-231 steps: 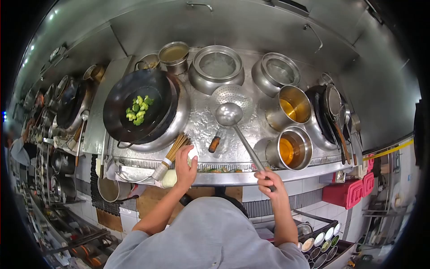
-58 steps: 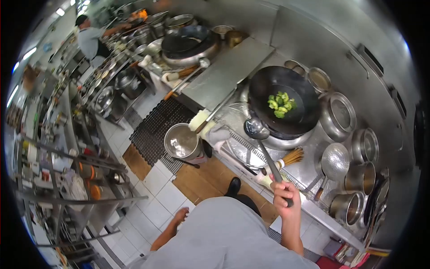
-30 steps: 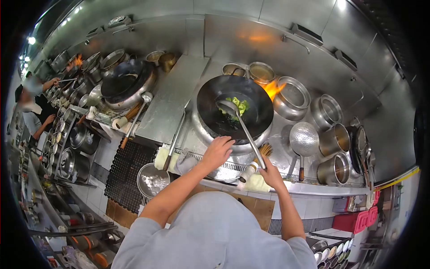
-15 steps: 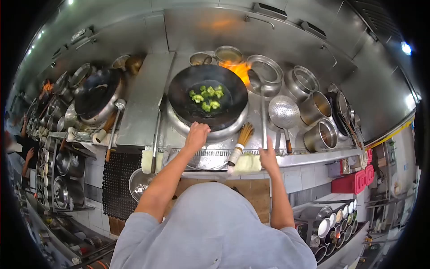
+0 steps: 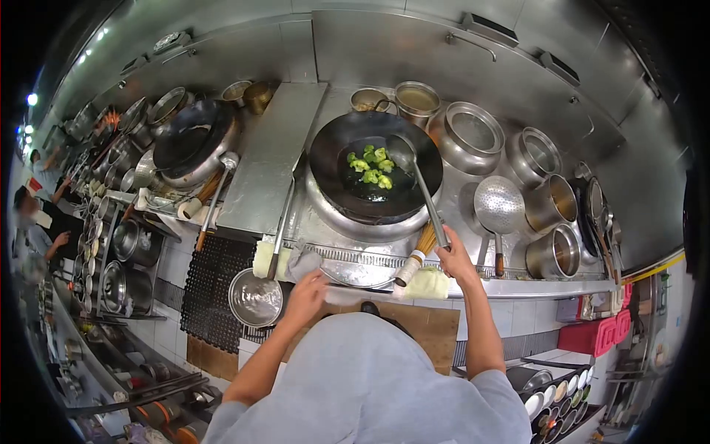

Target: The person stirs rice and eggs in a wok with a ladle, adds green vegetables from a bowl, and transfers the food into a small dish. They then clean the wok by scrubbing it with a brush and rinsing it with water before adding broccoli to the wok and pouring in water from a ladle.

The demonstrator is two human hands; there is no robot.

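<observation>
Broccoli florets [image 5: 377, 164] lie in the middle of a black wok [image 5: 336, 189] on the burner. My right hand [image 5: 455, 255] is closed around the long handle of a ladle [image 5: 423, 181], whose bowl rests inside the wok to the right of the broccoli. My left hand [image 5: 306, 297] is at the counter's front edge, just below a crumpled grey cloth [image 5: 304, 263]. Its fingers are loosely bent and partly apart, with nothing visible in them. Beside my right hand lie a bamboo brush [image 5: 410, 270] and a folded pale yellow cloth [image 5: 433, 285].
Right of the wok are a perforated skimmer [image 5: 498, 203], a lidded pot [image 5: 473, 137] and steel pots [image 5: 553, 251]. A long-handled tool [image 5: 285, 229] leans at the wok's left. A second wok [image 5: 194, 144] stands further left. A metal basin [image 5: 255, 297] sits below the counter. People work at far left.
My left hand has left the wok's near rim and drawn back to the grey cloth. My right hand has swung the ladle from beside the wok into it. The flame behind the wok no longer shows.
</observation>
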